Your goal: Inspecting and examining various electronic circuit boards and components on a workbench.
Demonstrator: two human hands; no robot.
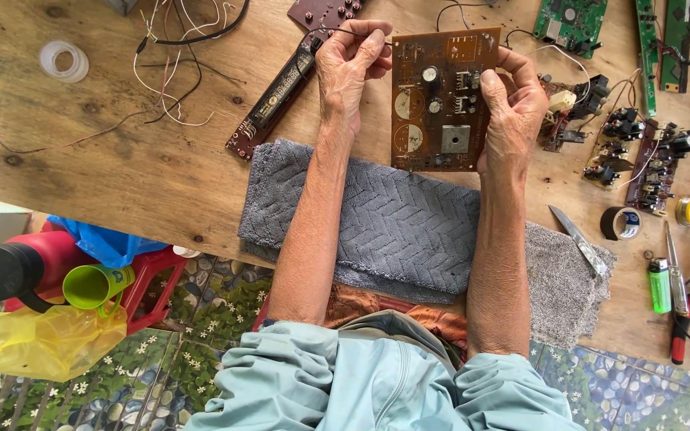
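Bright, even daylight fills the view, with soft, short shadows falling under the forearms onto the grey towel (377, 215) and the bench (121, 160). Nothing glares, and focus is sharp at the centre. Wide-lens distortion bends the bench edge towards 8 and 4 o'clock.

The right hand (513, 112) hides the brown circuit board's (441, 100) right edge; green boards (570, 22) are cut off above.

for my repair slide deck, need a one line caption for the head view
Both hands, left hand and right hand, hold a brown circuit board above a grey towel on a wooden workbench.
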